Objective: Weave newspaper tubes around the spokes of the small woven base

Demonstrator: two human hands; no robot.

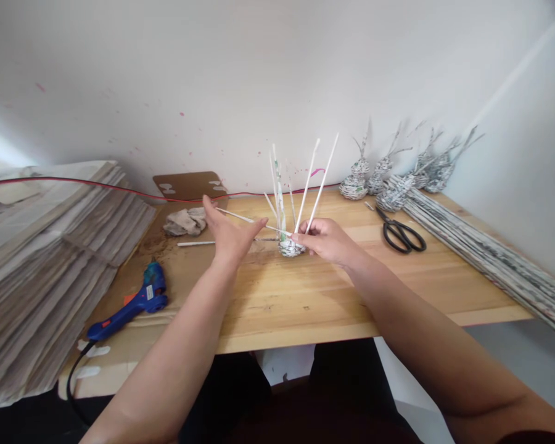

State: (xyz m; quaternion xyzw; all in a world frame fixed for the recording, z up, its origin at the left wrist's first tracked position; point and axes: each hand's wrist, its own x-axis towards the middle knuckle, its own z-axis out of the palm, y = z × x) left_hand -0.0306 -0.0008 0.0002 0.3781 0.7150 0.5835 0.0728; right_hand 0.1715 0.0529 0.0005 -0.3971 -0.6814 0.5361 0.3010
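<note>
A small woven newspaper piece (290, 248) sits on the wooden table in front of me, with several rolled-paper tubes standing up from it. My right hand (326, 239) is closed at its right side, thumb and fingers pinching a white paper tube (277, 229) where it meets the weave. That tube stretches leftward to my left hand (231, 233), whose thumb and fingers are spread apart, with the tube passing across behind the thumb. Another paper tube (195, 243) points out to the left, low over the table, partly hidden by my left hand.
A blue glue gun (143, 299) lies on cardboard at left, beside stacked newspapers (65, 265). A crumpled cloth (185, 221) lies near a brown board (189, 185). At right are black scissors (400, 234), several woven gourd shapes (354, 180) and a bundle of paper tubes (485, 259).
</note>
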